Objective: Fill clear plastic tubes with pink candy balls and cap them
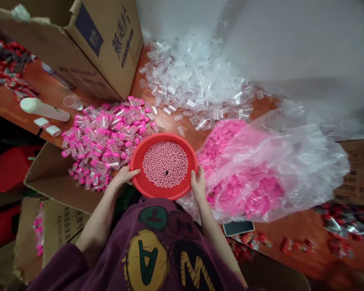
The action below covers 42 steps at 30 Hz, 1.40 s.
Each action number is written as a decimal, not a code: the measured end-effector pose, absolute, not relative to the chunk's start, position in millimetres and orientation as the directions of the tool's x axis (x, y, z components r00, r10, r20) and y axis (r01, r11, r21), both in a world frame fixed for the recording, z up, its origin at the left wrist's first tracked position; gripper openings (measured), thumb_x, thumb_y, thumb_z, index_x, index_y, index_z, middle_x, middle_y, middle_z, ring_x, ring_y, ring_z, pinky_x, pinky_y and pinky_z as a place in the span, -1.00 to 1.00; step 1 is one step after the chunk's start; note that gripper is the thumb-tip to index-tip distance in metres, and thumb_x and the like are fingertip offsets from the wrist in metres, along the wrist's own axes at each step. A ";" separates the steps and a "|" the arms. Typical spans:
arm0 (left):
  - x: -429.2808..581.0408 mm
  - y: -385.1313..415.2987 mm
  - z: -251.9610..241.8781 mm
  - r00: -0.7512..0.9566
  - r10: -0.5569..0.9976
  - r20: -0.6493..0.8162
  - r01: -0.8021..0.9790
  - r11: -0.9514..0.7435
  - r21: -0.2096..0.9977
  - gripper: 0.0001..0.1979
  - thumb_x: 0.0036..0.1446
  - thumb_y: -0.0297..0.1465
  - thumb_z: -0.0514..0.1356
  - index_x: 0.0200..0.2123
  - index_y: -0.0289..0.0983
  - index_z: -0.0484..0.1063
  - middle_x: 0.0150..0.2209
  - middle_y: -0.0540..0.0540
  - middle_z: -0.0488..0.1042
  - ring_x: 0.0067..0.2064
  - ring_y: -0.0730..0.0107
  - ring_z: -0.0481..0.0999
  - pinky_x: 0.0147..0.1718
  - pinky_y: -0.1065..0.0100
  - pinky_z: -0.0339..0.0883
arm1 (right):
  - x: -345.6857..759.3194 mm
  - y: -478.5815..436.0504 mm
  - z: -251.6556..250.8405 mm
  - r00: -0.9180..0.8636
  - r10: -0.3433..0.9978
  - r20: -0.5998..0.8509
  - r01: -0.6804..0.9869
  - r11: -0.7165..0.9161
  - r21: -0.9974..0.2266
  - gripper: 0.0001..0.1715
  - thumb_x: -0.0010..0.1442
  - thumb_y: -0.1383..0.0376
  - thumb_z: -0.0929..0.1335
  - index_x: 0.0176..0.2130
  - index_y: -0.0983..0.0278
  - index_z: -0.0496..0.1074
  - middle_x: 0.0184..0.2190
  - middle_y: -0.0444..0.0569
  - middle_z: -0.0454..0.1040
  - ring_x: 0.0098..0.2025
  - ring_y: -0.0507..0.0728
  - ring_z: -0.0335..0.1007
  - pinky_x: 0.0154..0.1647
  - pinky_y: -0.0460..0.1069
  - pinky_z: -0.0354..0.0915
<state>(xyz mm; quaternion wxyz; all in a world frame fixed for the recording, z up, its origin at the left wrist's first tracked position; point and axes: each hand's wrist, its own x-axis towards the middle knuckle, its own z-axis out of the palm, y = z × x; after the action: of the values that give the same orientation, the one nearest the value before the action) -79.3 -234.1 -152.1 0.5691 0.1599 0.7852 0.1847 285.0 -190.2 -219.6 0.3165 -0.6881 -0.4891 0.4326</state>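
Between my two hands is a round red basin, tilted slightly toward me. Many small pink beads lie in its bottom, with one small dark speck among them. My left hand grips the left rim, thumb over the edge. On the opposite rim, my right hand holds on in the same way; the fingers under the basin are hidden. Left of the basin lies a heap of small clear bottles with pink caps, filled with beads. A clear plastic bag of bright pink caps is close to my right hand.
Empty clear tubes are piled at the back by the wall. A large cardboard box stands back left, near a white bottle. A phone and red-wrapped pieces lie right. An open carton is below the table's left edge.
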 end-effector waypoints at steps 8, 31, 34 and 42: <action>-81.9 -10.2 -162.5 -0.257 0.935 -0.244 0.691 0.354 0.630 -0.73 0.43 -0.29 0.18 -0.03 -0.26 0.65 -0.07 -0.19 0.73 -0.06 0.16 0.67 -0.01 0.30 0.44 | 301.2 -161.4 -190.4 0.255 0.955 -0.151 0.713 -0.291 -0.638 -0.30 0.42 -0.12 0.27 0.18 0.36 0.48 0.11 0.35 0.57 0.04 0.32 0.57 0.07 0.33 0.57; -49.5 163.7 -249.9 0.133 0.947 -0.292 0.882 0.021 0.471 -0.63 0.49 -0.42 0.06 0.10 -0.26 0.66 0.05 -0.26 0.69 0.12 -0.02 0.64 0.09 0.14 0.42 | 104.1 176.2 -256.8 -0.206 0.941 -0.267 0.865 0.048 -0.500 -0.44 0.49 0.43 0.14 0.24 0.39 0.56 0.22 0.24 0.59 0.24 0.30 0.55 0.33 0.17 0.44; -40.7 165.4 -251.5 0.136 0.930 -0.341 0.910 0.019 0.414 -0.62 0.51 -0.40 0.05 0.06 -0.33 0.68 0.04 -0.34 0.69 0.12 -0.06 0.66 0.07 0.13 0.44 | 95.1 179.7 -241.1 -0.210 0.904 -0.373 0.954 0.106 -0.281 -0.46 0.57 0.34 0.12 0.23 0.37 0.55 0.22 0.31 0.55 0.13 0.39 0.61 0.15 0.22 0.51; -29.4 164.7 -245.3 0.101 0.899 -0.426 0.950 0.039 0.308 -0.54 0.50 -0.58 -0.07 0.21 -0.41 0.56 0.14 -0.40 0.61 0.10 0.01 0.69 0.01 0.16 0.50 | 77.3 197.2 -229.2 -0.277 0.807 -0.521 0.952 0.302 -0.038 -0.46 0.54 0.45 0.07 0.23 0.46 0.47 0.19 0.36 0.50 0.14 0.39 0.62 0.08 0.17 0.53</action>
<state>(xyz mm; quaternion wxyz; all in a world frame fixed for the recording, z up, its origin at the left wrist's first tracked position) -29.4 164.7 -245.3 0.2690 0.6915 0.6687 -0.0476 77.3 197.2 -229.2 -0.2076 -0.5642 -0.7798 0.1747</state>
